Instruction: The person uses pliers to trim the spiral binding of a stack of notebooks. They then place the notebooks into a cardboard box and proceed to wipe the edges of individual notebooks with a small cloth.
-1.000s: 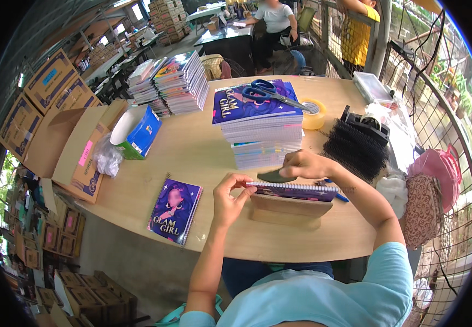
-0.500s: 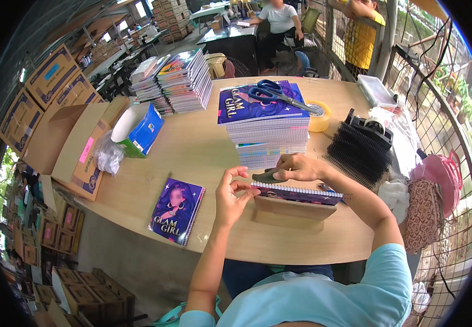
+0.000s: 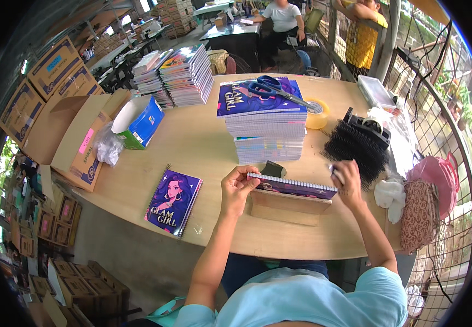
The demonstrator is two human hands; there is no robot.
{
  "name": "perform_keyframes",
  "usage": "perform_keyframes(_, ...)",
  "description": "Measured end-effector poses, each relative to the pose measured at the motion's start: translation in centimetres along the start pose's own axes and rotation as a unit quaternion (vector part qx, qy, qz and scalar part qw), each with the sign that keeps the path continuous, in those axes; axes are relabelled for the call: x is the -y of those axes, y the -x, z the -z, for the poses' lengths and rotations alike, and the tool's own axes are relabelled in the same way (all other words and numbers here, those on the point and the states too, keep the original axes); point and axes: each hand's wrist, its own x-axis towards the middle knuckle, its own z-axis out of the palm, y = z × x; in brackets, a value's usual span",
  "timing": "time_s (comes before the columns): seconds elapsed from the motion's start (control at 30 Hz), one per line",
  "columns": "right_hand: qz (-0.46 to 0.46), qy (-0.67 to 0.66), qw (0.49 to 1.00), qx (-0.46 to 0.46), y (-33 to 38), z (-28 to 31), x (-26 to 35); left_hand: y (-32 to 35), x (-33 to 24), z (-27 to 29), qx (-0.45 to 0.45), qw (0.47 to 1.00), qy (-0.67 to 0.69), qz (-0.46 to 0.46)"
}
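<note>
Gripping the left end of a notebook (image 3: 293, 187), the left hand (image 3: 237, 188) has its fingers curled over the spiral edge, thumb below, holding it on edge on a wooden block (image 3: 287, 207) at the near side of the table (image 3: 203, 147). The right hand (image 3: 349, 177) is at the notebook's right end, fingers bent and pinched close together by the end of the coil; whether they actually hold the wire is too small to tell. Just behind that hand lies a heap of black coils (image 3: 356, 147), touching or nearly touching it.

By the look of it, the step in hand is binding: seating or finishing the coil along the notebook's edge. The next move seems to call for a steady left hold while the right fingers work the coil end with care, since the wire is thin.

Farther out, a small dark tool (image 3: 273, 169) sits just behind the notebook, before a tall stack (image 3: 266, 125) topped by scissors (image 3: 274, 90). A tape roll (image 3: 316, 113) lies beside the stack. One finished notebook (image 3: 173, 201) lies flat to the left, well apart.
</note>
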Motion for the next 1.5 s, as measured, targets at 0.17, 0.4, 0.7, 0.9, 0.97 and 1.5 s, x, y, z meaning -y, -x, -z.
perform_keyframes(0.17,0.213,-0.103,0.97,0.053,-12.9,5.7,9.0,-0.2,-0.5,-0.2,0.006,1.0,0.016,0.022)
perform_keyframes(0.4,0.543,0.085,0.826,0.126,-19.0,4.1,15.4,-0.2,-1.1,-0.7,0.004,0.999,0.011,0.039)
perform_keyframes(0.7,0.574,0.123,0.791,0.171,-19.2,2.8,16.3,-0.5,-1.0,-0.3,0.005,0.999,0.003,0.042)
perform_keyframes(0.9,0.171,-0.044,0.891,0.418,-17.3,2.8,15.0,0.1,-1.0,-0.7,-0.011,0.999,-0.035,0.02)
perform_keyframes(0.97,0.08,-0.125,0.918,0.369,-16.3,2.9,14.2,0.2,-0.4,-0.7,-0.013,0.998,-0.055,-0.021)
perform_keyframes(1.5,-0.123,0.032,0.986,0.107,2.9,0.5,2.5,-5.6,-17.7,7.5,0.081,0.728,-0.664,-0.154)
